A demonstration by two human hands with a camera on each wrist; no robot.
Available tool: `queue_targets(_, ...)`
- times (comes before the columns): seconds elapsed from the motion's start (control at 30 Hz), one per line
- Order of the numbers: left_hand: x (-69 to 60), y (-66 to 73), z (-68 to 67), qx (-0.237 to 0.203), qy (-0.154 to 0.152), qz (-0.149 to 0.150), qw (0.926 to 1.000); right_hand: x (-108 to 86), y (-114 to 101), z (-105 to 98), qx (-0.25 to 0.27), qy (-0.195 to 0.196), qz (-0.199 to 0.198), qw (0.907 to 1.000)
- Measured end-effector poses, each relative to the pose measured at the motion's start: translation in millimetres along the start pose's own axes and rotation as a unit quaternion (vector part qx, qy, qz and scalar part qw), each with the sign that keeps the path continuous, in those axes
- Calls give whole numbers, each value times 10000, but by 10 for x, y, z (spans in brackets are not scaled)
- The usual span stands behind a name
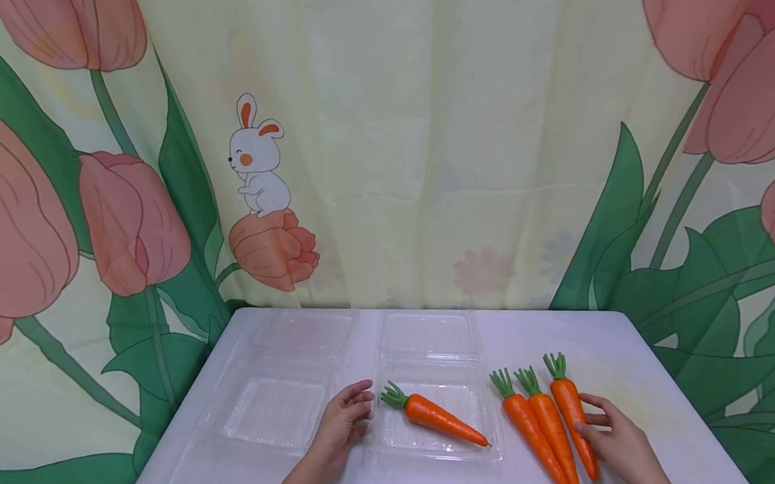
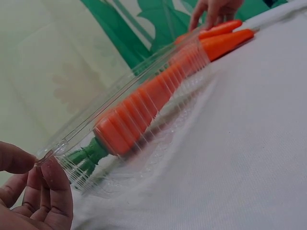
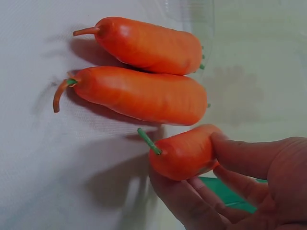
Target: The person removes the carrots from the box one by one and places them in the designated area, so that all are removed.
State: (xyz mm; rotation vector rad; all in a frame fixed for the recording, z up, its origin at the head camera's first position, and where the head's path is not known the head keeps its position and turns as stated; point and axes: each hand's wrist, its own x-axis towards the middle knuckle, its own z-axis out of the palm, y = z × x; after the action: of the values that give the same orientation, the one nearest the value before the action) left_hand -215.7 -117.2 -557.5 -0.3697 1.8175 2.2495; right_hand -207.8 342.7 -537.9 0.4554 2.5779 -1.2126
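**Held carrot at the right of a white bench**

Pinched between the thumb and curled fingers of the right hand; rightmost of four in the head view. Long, glossy and orange, tapering from a broad, green-tufted shoulder to a narrow point. Tipped, in the right wrist view, with a thin green stalk (unlike the brownish tails nearby). Not clear whether in contact with the bench.

Just to its left, close side by side with tufts away from the person, the left loose carrot and the middle loose carrot, both smooth, shiny and plump at the shoulder.

Farther left, in the near half of the right clear container, a boxed carrot laid diagonally, tuft toward the left, slender tip toward the near right corner. Broken into orange bands by the ribbed wall in the left wrist view.

At that container's left edge, the left hand, with thumb and fingertips closed on the thin rim. Beyond it, to the left, the left clear container, likewise unfolded with its lid laid back.

Behind the bench, a pale curtain printed with pink tulips and a white rabbit.
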Motion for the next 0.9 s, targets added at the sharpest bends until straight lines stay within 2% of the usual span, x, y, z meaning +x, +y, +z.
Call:
queue_targets(0.4,-3,-3,8,-12,-24,-3,10000,76,155,34,-236,-51,44,9997)
queue_targets(0.67,9,-19,-16,-25,39,-47,10000,37,94,37,-512,-249,61,9984)
queue_targets(0.9,9,-17,-25,-30,-71,77,9999,9,44,24,-567,-311,27,9979)
